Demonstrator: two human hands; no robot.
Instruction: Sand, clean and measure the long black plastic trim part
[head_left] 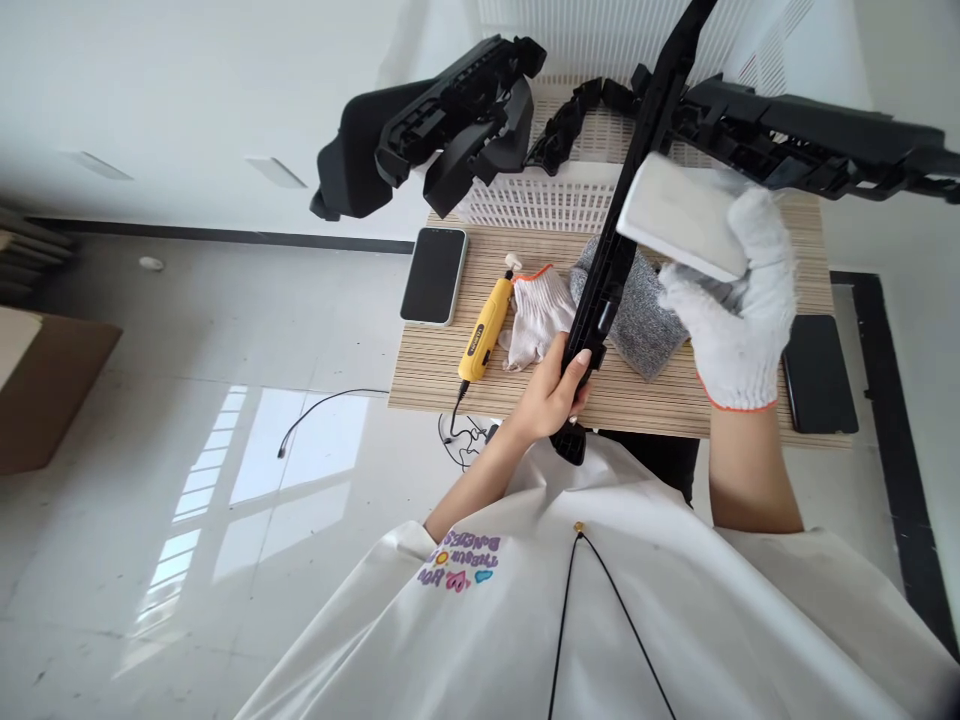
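A long black plastic trim piece (611, 255) slants up and away across the table, its near end close to my body. My bare left hand (555, 390) wraps round it near that lower end. On my right hand (739, 310) is a white knit glove with an orange hem. Its fingers grip a white rectangular block (682, 215), whose left edge lies beside or against the trim piece; contact is not clear. Behind the trim piece lies a grey cloth (649, 315), partly covered. To the left rests another white glove (540, 315).
A yellow rotary tool (484, 330) with a cord and a phone (433, 275) lie on the table's left; a black phone (820, 375) is at its right edge. A white basket (540, 203) behind holds several black plastic parts (360, 150). A cardboard box (56, 385) stands on the floor.
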